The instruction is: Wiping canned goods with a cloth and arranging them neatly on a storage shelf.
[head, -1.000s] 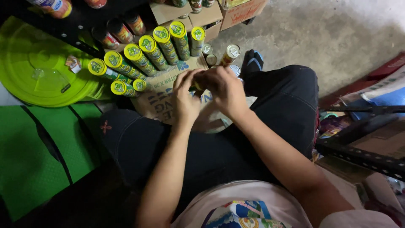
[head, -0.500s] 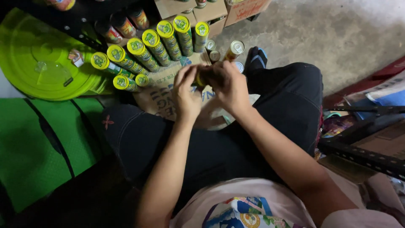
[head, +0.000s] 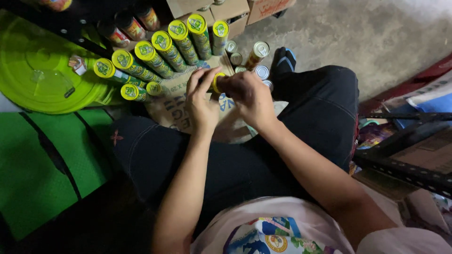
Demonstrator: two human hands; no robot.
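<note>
Both my hands meet over my lap around one tall can with a yellow lid (head: 216, 83). My left hand (head: 201, 101) has its fingers on the lid's rim. My right hand (head: 249, 96) wraps the can's body, which is mostly hidden. Just beyond them several matching green and yellow cans (head: 162, 51) lie in a row on a flattened cardboard sheet (head: 172, 106). Smaller silver-topped tins (head: 260, 49) stand to the right of that row.
A lime green round lid (head: 42, 75) lies at the left above a green mat (head: 42, 164). Cardboard boxes (head: 226, 11) stand at the back. A black metal frame (head: 405, 164) and printed bags sit at the right on the concrete floor (head: 376, 33).
My hands stayed together on the can and shifted only slightly; the yellow lid now shows between my fingers. The camera view moved a little.
</note>
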